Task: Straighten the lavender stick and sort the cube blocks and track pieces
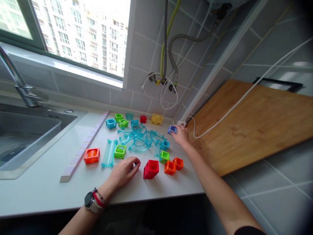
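My right hand reaches to the far right of the white counter and is closed on a small purple-blue cube. My left hand, with a watch on the wrist, rests on the counter with fingers curled; nothing shows in them. It lies just left of a red open cube and below a green cube. A tangle of clear teal track pieces lies between the hands. Two orange cubes sit right of the red one.
A steel sink and tap are at the left. A pale strip of tiles runs diagonally across the counter. A wooden board leans at the right with a white cable over it. More coloured cubes line the back wall.
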Action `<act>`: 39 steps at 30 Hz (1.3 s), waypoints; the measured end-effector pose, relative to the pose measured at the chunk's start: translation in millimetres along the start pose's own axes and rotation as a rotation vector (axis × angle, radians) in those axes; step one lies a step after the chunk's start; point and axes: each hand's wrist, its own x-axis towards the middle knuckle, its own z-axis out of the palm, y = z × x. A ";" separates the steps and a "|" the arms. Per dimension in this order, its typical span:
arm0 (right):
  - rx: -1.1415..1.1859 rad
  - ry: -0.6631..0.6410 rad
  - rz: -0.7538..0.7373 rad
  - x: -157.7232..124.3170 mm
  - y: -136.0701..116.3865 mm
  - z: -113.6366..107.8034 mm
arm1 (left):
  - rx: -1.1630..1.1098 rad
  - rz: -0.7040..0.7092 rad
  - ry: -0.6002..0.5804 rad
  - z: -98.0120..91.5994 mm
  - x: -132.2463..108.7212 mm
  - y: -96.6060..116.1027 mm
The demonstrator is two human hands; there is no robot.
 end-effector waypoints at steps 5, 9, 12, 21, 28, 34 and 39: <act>-0.232 -0.165 -0.020 72.5 -18.8 17.3 | -0.013 -0.007 -0.025 2.3 -1.4 -3.6; -0.351 -0.259 -0.014 116.1 -24.9 34.9 | -0.038 -0.017 -0.043 0.9 -1.2 -2.3; -0.438 -0.292 -0.008 138.4 -24.0 45.9 | -0.063 -0.020 -0.046 -0.7 -1.4 -0.5; -0.586 -0.353 -0.034 172.2 -2.8 74.1 | -0.094 -0.041 -0.049 5.7 -2.4 -3.5; -0.634 -0.335 -0.009 189.7 4.1 96.4 | -0.136 -0.043 -0.059 4.9 -1.8 -3.1; -0.651 -0.324 -0.016 202.5 9.0 100.1 | -0.130 -0.062 -0.114 6.2 -3.0 -4.5; -0.656 -0.309 -0.020 207.1 12.0 104.6 | -0.146 -0.071 -0.120 6.9 -3.2 -6.7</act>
